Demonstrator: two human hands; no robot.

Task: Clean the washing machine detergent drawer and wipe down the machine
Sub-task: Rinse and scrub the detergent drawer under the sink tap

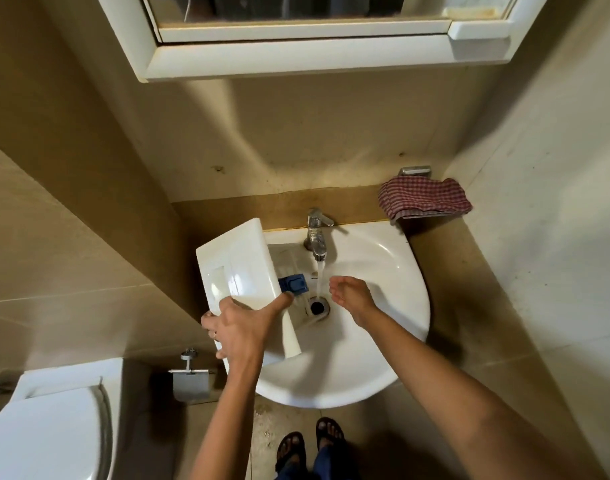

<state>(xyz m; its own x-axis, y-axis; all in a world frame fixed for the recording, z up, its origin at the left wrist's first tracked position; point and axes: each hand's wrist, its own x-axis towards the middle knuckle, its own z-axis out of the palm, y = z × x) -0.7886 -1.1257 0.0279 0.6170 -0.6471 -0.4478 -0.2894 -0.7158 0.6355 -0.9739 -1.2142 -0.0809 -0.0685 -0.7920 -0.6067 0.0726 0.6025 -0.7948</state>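
Room: bathroom; white sink [411,289], tap [317,233] running.
Left hand [237,327]: clamped on the detergent drawer [234,268], which tilts into the basin beyond its thumb.
Right hand [352,294]: loose, empty, just beside the stream [320,278].
Advice: bring the compartments under the water and rub residue.

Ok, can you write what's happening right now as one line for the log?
left hand: grips detergent drawer over sink | right hand: open, beside water stream | tap: running
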